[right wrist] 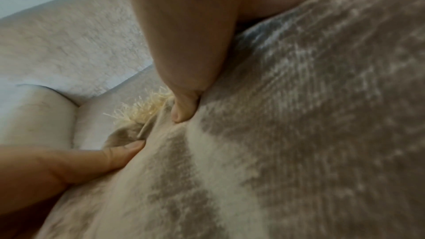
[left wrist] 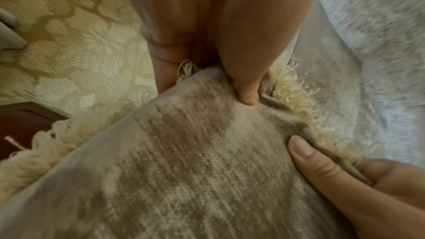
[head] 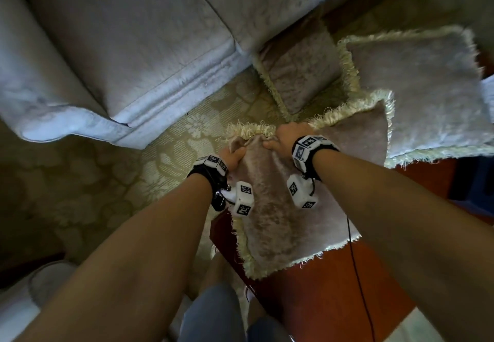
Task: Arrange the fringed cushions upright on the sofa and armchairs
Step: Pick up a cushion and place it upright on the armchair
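The step in hand looks like the pick-up of 1 cushion (head: 291,208): it lies low and centre in the head view, across the corner of a reddish-brown table (head: 334,293), and none of the 3 cushions in sight is on a seat yet. The sofa (head: 120,47) fills the upper left of the frame, its seat bare.

The left hand (head: 232,158) grips the far edge of that cushion at its left corner. In the left wrist view its thumb (left wrist: 247,86) presses down into the velvet beside the cream fringe (left wrist: 296,101), bunching the cloth, with fingers curled under the edge. The right hand (head: 287,137) clutches the same edge just to the right, close beside the left one; the right wrist view shows its thumb (right wrist: 184,108) dug into the fabric near the fringe. Both hands are clenched on the cushion, neither is free.

2 more cushions wait in the upper right of the head view: a small one (head: 299,68) on the patterned carpet (head: 165,143) against the sofa front, and a larger pale one (head: 417,92) right of it, whose near edge touches or overlaps the held cushion.

The next move, as I judge it, calls for lifting the cushion clear of the table and carrying it up and left to the sofa seat. It should then be stood on 1 edge against the backrest. Held by 1 edge only, the soft filling will probably sag, so a hand under the body may help.
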Available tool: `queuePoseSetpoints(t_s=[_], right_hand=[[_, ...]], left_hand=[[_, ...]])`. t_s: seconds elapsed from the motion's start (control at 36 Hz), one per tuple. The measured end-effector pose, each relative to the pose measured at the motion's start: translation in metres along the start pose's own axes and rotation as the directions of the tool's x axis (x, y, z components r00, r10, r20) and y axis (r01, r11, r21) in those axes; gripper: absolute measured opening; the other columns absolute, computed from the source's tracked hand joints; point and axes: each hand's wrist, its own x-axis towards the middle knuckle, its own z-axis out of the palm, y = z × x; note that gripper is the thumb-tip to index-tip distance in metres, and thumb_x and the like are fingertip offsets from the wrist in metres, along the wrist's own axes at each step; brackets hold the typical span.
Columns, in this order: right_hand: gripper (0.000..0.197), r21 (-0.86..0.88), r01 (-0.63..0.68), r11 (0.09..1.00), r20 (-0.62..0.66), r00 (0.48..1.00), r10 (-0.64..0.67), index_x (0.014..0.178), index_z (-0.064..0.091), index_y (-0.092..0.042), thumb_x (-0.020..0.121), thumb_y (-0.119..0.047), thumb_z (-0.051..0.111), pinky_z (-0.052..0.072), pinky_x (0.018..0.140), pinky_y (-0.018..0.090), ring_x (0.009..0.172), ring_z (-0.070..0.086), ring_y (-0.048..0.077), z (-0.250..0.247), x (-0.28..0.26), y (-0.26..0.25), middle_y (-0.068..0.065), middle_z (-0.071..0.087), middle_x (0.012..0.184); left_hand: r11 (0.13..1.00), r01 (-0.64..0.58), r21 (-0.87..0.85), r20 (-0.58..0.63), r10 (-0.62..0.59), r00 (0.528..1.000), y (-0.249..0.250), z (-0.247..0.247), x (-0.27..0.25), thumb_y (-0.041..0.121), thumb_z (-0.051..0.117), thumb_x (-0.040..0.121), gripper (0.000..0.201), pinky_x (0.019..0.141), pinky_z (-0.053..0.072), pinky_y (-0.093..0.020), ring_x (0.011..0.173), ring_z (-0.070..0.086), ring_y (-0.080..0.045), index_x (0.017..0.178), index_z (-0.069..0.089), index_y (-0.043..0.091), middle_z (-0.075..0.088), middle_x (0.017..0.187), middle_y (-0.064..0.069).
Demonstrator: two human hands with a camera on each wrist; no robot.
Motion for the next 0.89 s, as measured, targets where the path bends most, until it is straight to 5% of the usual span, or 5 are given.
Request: queuePoseSetpoints(t_s=[0.14, 0.42, 0.53, 0.75, 0.89], right_hand=[[0.056, 0.013, 0.052, 0.999, -0.073, 0.996, -0.051, 0.065, 0.051, -0.019, 0.088, -0.069, 0.04, 0.044, 0.064, 0.033, 0.071, 0.057, 0.028, -0.019, -0.05, -0.015, 0.008, 0.06, 0.079], [0.06, 0.003, 0.197, 0.98, -0.258, 0.947, -0.19, 0.083, 0.065, -0.017, 0.088, -0.07, 0.037, 0.046, 0.077, 0.036, 0.094, 0.063, 0.032, -0.06, -0.158, -0.073, 0.011, 0.069, 0.1], [0.056, -0.023, 0.284, 0.959, -0.256, 0.925, -0.28, 0.078, 0.057, -0.017, 0.09, -0.068, 0.038, 0.044, 0.076, 0.034, 0.092, 0.062, 0.029, -0.076, -0.191, -0.111, 0.011, 0.067, 0.1], [0.058, -0.122, 0.473, 0.872, -0.253, 0.835, -0.488, 0.072, 0.056, -0.013, 0.09, -0.066, 0.039, 0.041, 0.063, 0.029, 0.076, 0.057, 0.027, -0.098, -0.254, -0.216, 0.006, 0.056, 0.074], [0.063, -0.23, 0.583, 0.779, -0.255, 0.736, -0.627, 0.077, 0.064, -0.012, 0.087, -0.07, 0.042, 0.043, 0.06, 0.027, 0.071, 0.059, 0.025, -0.097, -0.296, -0.295, 0.007, 0.064, 0.078]], left_hand=[[0.99, -0.087, 0.113, -0.058, 0.094, 0.994, -0.005, -0.014, -0.065, 0.041, 0.047, 0.097, 0.051, 0.105, 0.041, -0.048, 0.122, 0.051, -0.037, 0.134, 0.05, 0.005, 0.051, 0.136, -0.022], [0.979, -0.102, 0.176, -0.278, 0.149, 0.949, -0.046, -0.054, -0.206, 0.05, 0.045, 0.095, 0.058, 0.103, 0.043, -0.042, 0.123, 0.051, -0.035, 0.136, 0.049, 0.01, 0.05, 0.138, -0.017], [0.974, -0.088, 0.208, -0.375, 0.162, 0.913, -0.075, -0.076, -0.254, 0.048, 0.044, 0.096, 0.056, 0.1, 0.041, -0.037, 0.122, 0.051, -0.035, 0.135, 0.05, 0.008, 0.051, 0.137, -0.02], [0.995, -0.095, 0.014, -0.556, 0.086, 0.826, -0.164, -0.12, -0.345, 0.048, 0.051, 0.093, 0.057, 0.095, 0.045, -0.036, 0.117, 0.055, -0.033, 0.132, 0.054, 0.007, 0.055, 0.132, -0.018], [0.992, -0.086, -0.091, -0.648, 0.006, 0.761, -0.233, -0.139, -0.403, 0.047, 0.049, 0.094, 0.057, 0.099, 0.047, -0.04, 0.117, 0.055, -0.034, 0.131, 0.052, 0.005, 0.054, 0.132, -0.02]])
